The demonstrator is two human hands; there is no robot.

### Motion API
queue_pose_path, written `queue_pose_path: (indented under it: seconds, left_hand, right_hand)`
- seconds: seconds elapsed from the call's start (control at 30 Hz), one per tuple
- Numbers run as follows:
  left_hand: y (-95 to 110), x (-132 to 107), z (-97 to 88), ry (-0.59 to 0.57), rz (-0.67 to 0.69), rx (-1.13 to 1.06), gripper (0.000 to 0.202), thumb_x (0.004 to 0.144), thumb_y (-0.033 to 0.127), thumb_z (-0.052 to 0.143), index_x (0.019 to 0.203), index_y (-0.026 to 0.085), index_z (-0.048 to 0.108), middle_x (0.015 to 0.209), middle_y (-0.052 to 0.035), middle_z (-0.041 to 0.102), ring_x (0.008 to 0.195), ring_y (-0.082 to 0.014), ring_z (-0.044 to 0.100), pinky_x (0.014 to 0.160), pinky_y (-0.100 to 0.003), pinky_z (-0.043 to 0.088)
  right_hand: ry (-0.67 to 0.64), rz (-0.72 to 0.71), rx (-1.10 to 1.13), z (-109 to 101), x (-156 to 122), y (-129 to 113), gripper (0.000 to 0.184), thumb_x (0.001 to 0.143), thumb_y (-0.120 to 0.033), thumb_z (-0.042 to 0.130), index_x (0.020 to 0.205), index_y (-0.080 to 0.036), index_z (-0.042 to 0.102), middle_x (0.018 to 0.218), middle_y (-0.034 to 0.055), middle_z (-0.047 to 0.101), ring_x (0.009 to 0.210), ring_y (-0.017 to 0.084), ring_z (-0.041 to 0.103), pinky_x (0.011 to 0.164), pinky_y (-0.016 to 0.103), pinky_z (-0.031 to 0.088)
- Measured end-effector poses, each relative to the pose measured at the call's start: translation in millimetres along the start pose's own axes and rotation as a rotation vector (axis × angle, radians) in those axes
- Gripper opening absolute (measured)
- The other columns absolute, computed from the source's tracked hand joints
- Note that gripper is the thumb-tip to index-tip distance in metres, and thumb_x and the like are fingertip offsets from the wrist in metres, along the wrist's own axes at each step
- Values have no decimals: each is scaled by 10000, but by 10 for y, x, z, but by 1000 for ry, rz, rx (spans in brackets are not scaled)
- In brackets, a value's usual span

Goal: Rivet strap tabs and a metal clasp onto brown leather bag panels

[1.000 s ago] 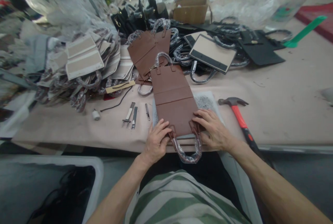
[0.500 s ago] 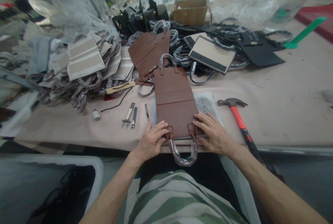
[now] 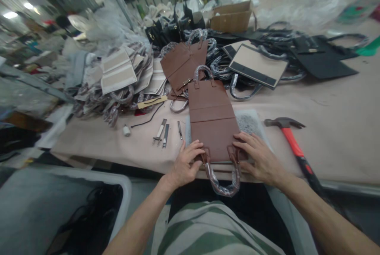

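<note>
Left hand [image 3: 184,167] and right hand [image 3: 261,160] apart, both loosely curved.

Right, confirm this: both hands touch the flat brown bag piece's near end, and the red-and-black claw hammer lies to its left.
Not quite: the head view shows the red-and-black claw hammer lying to the right of the flat brown bag piece. The left hand and right hand do touch its near end.
</note>
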State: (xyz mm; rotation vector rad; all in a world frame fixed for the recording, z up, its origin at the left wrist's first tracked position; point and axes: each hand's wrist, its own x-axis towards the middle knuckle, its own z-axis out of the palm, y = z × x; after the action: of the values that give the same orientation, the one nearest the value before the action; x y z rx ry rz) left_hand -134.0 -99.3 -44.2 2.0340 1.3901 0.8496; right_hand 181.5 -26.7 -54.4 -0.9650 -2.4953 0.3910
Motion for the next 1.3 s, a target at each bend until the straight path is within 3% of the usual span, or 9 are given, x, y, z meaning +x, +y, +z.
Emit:
queue_pose_path:
  seconds: [0.13,0.23,0.43,0.6,0.73,0.87,1.1,1.2,1.3]
  left_hand:
    - [-80,150,-211,265,-204,-72,302,875,168,545,1146,195,677,1168,-97,737,1135,-236,685,1060,-427,507]
    - [-266,390,-370,413,-519,87,196,901,250,580,1023,167,709,918,-91,760,876,-228,724,826,-343,569]
    - [-551,853,-690,248,-775,440,188,906,330,633,923,173,735,958,-129,771,978,-280,718,858,-349,520]
    - [-654,776,-1052,117,-952,585,210,863,379,663,882,182,735,948,-146,775,981,-291,716,821,-335,509]
    - [-670,630,-1128,1,-917,632,210,818,383,687,883,191,741,925,-138,778,965,-280,716,813,-322,514]
    - [-636,647,-979,-69,-844,676,211,824,380,675,876,187,743,950,-163,772,985,-312,722,841,-354,535]
    - [-643,778,-823,-130,-911,736,129,758,271,685,823,165,715,1001,-221,757,1029,-391,713,856,-433,556]
    - [-651,691,-854,-56,-833,651,102,759,276,649,778,180,676,863,-167,753,927,-357,726,799,-405,558]
    - [-588,530,-849,167,-746,366,168,780,347,620,811,183,641,719,-80,704,753,-273,714,708,-348,560]
  right_hand:
    - [44,-22,-15,66,0,69,455,909,-384,571,1337,-232,547,1475,146,525,1396,359,461,1137,642,356]
    - [65,-43,-16,82,8,97,468,905,-423,574,1331,-230,555,1460,150,537,1373,373,480,1118,653,370]
    - [73,-33,-29,107,5,129,490,888,-450,584,1332,-244,563,1448,142,551,1341,376,508,1109,644,381]
    - [101,-26,-5,143,21,145,494,874,-473,598,1323,-268,573,1439,115,561,1318,374,523,1121,624,366]
    - [103,-37,-8,148,48,147,486,885,-478,578,1318,-259,567,1430,129,561,1295,389,532,1080,635,385]
    - [72,-29,-22,120,45,103,486,889,-465,574,1313,-227,564,1435,145,550,1329,388,503,1090,636,377]
    - [14,53,19,27,52,-27,495,833,-387,638,1292,-212,577,1457,148,531,1371,367,472,1152,618,334]
    - [9,65,31,4,61,-45,499,831,-379,642,1293,-201,583,1452,156,534,1363,369,478,1153,619,332]
    - [11,67,54,-1,62,-45,512,822,-365,640,1305,-201,587,1449,158,536,1366,369,473,1164,625,316]
